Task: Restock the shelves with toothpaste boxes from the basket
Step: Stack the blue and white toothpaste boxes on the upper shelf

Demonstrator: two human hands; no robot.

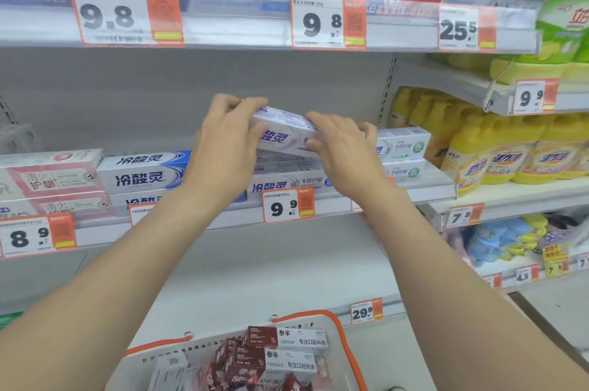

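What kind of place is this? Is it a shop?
Yes, most likely a supermarket aisle: shelves carry price tags, toothpaste boxes sit in rows, and a basket of more stock waits below.

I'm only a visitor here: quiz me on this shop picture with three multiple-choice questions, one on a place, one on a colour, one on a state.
1. Where is the basket? A on the top shelf; B low, at the bottom of the view; C hanging on a hook.
2. Its rim is: A green; B black; C orange.
3. The raised toothpaste box is: A gripped by the left hand and right hand; B lying flat, untouched; C inside the basket.
Answers: 1 B, it sits at the picture's lower edge; 2 C, an orange band runs along its top; 3 A, fingers curl over both ends.
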